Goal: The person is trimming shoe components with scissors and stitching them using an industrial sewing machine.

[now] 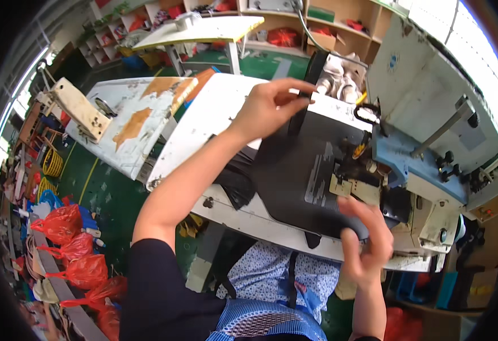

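While the black panel [286,165] is spread flat, its near-right corner is overlapped by the right grip [371,241], fingers parted. Beyond, pinching by the left grip [265,109] cannot be confirmed.

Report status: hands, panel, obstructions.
Left hand at black strip, grip unclear. Right hand open by black panel. Panel lies on white table, machine close on right.

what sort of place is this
Probably a sewing workshop: there's what looks like an industrial sewing machine on a white worktable, with filled red plastic bags at the left.
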The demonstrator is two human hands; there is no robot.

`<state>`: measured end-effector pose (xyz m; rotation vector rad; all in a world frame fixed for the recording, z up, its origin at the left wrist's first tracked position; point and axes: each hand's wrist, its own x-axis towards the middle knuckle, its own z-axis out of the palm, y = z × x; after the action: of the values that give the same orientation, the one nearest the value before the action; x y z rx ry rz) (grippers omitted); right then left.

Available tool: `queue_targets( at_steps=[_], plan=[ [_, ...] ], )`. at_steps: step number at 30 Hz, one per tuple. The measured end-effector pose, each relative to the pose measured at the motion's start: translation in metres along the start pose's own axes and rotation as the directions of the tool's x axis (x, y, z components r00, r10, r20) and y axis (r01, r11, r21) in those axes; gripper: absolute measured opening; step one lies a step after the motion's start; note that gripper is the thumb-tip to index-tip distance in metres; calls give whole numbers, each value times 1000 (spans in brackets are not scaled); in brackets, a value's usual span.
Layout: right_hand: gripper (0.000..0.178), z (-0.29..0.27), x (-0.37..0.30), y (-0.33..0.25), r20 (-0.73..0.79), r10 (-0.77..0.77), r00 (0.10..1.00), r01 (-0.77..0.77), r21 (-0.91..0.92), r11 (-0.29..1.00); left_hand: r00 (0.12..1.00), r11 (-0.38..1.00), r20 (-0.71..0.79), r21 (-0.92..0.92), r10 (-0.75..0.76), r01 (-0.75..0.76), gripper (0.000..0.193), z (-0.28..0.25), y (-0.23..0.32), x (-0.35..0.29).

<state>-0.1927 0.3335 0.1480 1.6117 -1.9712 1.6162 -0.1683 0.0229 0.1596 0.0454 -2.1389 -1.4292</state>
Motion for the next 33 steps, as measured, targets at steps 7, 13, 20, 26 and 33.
queue_targets(
  at_steps=[7, 13, 20, 26, 33],
  plan=[
    [67, 2, 10, -99, -64, -421, 905, 396, 493, 775, 957, 951, -66, 147, 284, -272, 38, -12, 39, -82],
    [77, -17, 25, -137, 421, -321, 849, -24, 636, 771, 932, 910, -49, 239, 359, -338, 37, -15, 51, -125],
    [45, 33, 27, -116, 288, -636, 716, 498, 428, 754, 975, 205, 112, -967, -194, 152, 14, -3, 45, -176],
    [31, 53, 0, -89, 444, -280, 851, 184, 247, 951, 912, -450, 374, -853, -170, 266, 18, 29, 32, -210],
    [10, 66, -28, -54, 317, 280, 906, -366, 257, 894, 870, -296, 377, -911, -317, 286, 13, 40, 31, -236]
  ],
)
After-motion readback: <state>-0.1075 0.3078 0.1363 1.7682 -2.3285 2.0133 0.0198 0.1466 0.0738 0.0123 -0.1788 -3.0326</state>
